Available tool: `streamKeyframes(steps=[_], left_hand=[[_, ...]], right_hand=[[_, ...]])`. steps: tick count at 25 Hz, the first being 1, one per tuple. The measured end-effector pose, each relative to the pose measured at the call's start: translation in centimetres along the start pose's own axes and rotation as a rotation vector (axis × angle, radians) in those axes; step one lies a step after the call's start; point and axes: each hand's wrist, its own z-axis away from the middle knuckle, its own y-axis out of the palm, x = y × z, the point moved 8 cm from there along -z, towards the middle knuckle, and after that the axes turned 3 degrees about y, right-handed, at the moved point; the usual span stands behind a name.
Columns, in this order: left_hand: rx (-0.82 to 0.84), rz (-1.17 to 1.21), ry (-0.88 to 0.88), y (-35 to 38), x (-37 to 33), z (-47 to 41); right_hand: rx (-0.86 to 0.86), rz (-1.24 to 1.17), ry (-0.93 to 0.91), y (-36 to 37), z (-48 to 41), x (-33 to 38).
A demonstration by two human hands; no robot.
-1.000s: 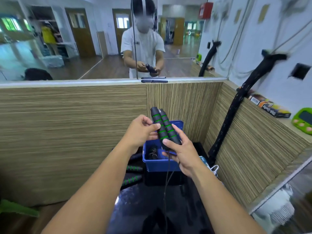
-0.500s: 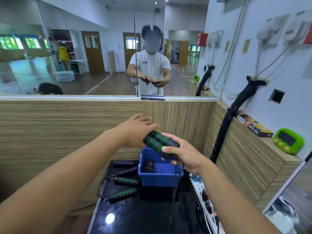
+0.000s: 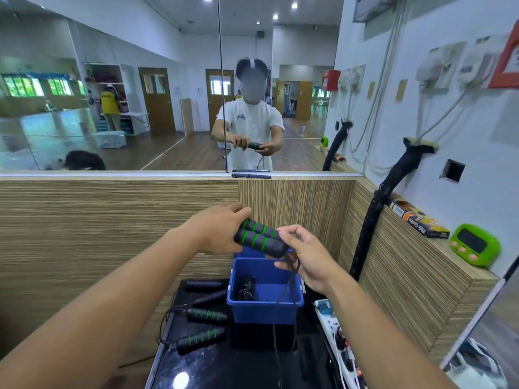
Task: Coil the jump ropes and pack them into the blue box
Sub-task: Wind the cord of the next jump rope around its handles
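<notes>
Black foam handles with green rings are being gripped together above the blue box | left hand and right hand both clasping them, cord dangling | one rope seemingly lying packed; four handles waiting left on the tabletop | no readable labels.

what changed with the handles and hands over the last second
The pair of handles went from standing nearly upright to lying almost level above the blue box. The left hand shifted from pinching the top to gripping one end; the right hand kept hold of the other end, the cord hanging from it. The other handles on the black surface and the rope inside the box stayed put.
</notes>
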Motion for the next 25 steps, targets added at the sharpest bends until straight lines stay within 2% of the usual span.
streamKeyframes(steps=[3,6,8,11,20,25], left_hand=[[-0.06,-0.118,-0.017,-0.7,0.4,0.0],[-0.082,-0.161,-0.076,-0.9,1.0,0.1],[-0.063,-0.143,-0.092,-0.7,1.1,0.3],[-0.022,-0.113,-0.065,-0.5,1.4,0.5],[0.044,-0.072,0.001,-0.7,1.6,1.4],[0.037,0.057,0.014,-1.0,1.8,1.5]], right_hand=[[0.05,-0.039,0.024,0.4,-0.4,0.8],[0.145,0.078,0.075,0.5,0.0,0.7],[0.118,0.134,0.084,0.2,0.0,0.3],[0.09,0.059,0.052,0.3,-0.3,0.3],[0.132,0.113,0.022,0.6,-0.5,1.1],[0.166,0.133,0.012,0.6,-0.3,1.4]])
